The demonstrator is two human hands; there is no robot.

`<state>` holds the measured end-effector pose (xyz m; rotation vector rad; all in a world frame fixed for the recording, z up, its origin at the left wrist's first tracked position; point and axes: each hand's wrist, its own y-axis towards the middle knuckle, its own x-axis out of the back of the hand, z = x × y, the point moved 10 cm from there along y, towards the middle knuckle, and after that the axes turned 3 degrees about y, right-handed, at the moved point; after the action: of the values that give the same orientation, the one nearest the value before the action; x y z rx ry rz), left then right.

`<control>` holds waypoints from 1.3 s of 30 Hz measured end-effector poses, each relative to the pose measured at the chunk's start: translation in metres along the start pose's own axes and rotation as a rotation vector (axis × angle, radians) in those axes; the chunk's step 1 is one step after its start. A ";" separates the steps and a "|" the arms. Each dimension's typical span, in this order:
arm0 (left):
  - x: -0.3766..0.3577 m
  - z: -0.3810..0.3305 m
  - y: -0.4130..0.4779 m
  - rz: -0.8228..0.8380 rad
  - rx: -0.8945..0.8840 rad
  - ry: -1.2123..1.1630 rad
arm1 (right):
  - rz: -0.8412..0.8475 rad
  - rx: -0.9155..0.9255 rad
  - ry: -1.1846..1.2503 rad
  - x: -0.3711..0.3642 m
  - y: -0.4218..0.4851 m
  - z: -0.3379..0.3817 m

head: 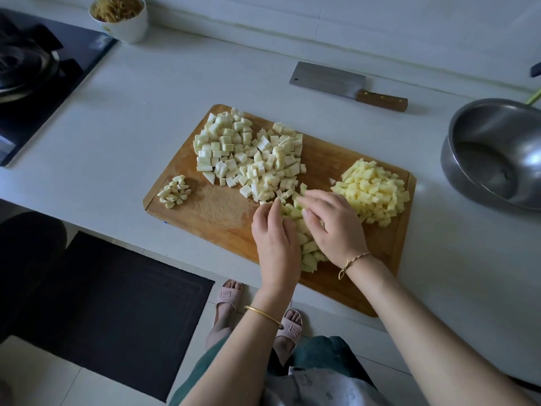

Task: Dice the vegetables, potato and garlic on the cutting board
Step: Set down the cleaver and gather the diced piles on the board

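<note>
A wooden cutting board [210, 218] lies on the white counter. On it are a big heap of pale diced vegetable cubes [248, 153], a heap of yellow diced potato [371, 191] at the right, and a small pile of chopped garlic [174, 191] at the left. My left hand [276, 244] and my right hand [333, 224] sit side by side at the board's near edge, fingers curved around a small pile of greenish cubes [307, 247] between them. The cleaver [345, 86] lies unheld on the counter behind the board.
A steel bowl [497, 153] stands to the right of the board. A white cup of dry noodles [120, 19] is at the back left, next to a black stove with a pot [26, 68]. A dark floor mat [111, 312] lies below the counter edge.
</note>
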<state>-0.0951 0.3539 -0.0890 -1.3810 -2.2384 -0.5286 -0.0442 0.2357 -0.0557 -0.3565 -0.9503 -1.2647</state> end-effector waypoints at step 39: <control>-0.011 -0.010 -0.004 -0.062 -0.002 -0.006 | 0.334 -0.251 -0.235 -0.028 0.022 -0.017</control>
<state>-0.0928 0.3388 -0.0878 -1.3198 -2.2924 -0.5476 -0.0172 0.2488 -0.0812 -0.8406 -0.8854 -1.0486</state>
